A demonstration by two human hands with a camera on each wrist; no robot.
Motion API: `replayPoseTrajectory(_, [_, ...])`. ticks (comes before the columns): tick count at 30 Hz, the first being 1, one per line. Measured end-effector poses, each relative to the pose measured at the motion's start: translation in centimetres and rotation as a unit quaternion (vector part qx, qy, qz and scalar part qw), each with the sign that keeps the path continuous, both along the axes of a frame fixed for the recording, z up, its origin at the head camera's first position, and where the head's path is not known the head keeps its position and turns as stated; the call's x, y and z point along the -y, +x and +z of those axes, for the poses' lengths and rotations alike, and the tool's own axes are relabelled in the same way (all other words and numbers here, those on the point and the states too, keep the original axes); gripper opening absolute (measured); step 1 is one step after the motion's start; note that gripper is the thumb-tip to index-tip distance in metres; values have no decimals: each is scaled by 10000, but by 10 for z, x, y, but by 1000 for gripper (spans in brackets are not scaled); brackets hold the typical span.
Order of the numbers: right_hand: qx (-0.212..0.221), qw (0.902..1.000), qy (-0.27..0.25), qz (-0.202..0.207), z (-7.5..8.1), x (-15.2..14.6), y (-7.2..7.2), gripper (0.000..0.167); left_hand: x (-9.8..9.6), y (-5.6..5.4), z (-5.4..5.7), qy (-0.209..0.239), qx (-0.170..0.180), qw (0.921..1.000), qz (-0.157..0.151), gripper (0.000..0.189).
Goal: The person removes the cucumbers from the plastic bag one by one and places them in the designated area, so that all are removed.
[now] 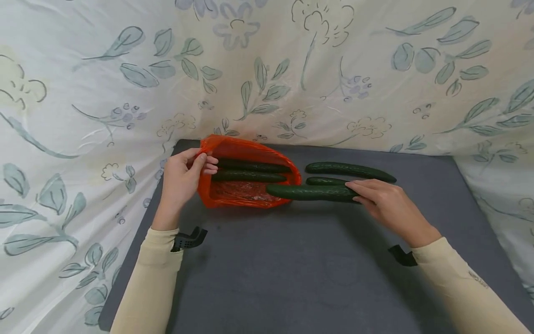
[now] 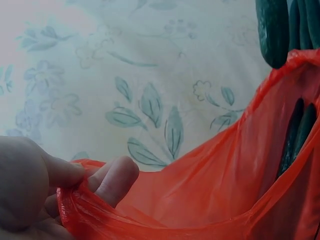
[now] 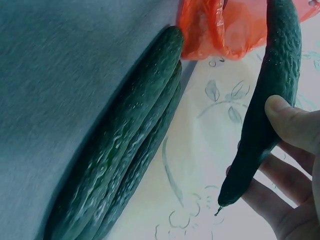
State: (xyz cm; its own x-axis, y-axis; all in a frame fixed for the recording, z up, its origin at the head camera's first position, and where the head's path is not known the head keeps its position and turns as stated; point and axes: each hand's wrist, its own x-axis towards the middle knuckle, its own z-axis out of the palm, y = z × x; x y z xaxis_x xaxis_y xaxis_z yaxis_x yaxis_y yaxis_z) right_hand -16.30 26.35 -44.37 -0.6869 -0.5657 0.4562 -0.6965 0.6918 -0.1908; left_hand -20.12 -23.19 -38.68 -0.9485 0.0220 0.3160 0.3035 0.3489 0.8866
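Observation:
An orange-red plastic bag (image 1: 246,204) lies with its mouth spread, and two dark green cucumbers (image 1: 250,176) are inside, side by side. My left hand (image 1: 181,174) pinches the bag's rim at its left end; the left wrist view shows the film bunched between thumb and fingers. In my right hand (image 1: 385,202) is another cucumber (image 1: 308,192), gripped by its stem end. The free end of this cucumber reaches over the bag's right rim. Below it, in the right wrist view, more cucumbers (image 3: 120,135) lie close together on the table, just right of the bag.
A dark grey table (image 1: 288,269) carries everything. Behind it and along both sides hangs a pale cloth (image 1: 258,37) printed with leaves and flowers. Black bands (image 1: 189,239) are on both wrists, over cream sleeves (image 1: 148,283).

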Motion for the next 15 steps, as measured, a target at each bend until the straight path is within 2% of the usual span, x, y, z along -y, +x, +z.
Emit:
replayPoseTrajectory(12, [-65, 9997, 146, -160, -2, -26, 12, 66, 0, -2, -1, -46, 37, 10000, 25, 25])
replayPoseTrajectory(15, [-57, 9998, 132, -137, -3, -33, 15, 48, -1, -2, 0, -24, 16, 10000, -3, 24])
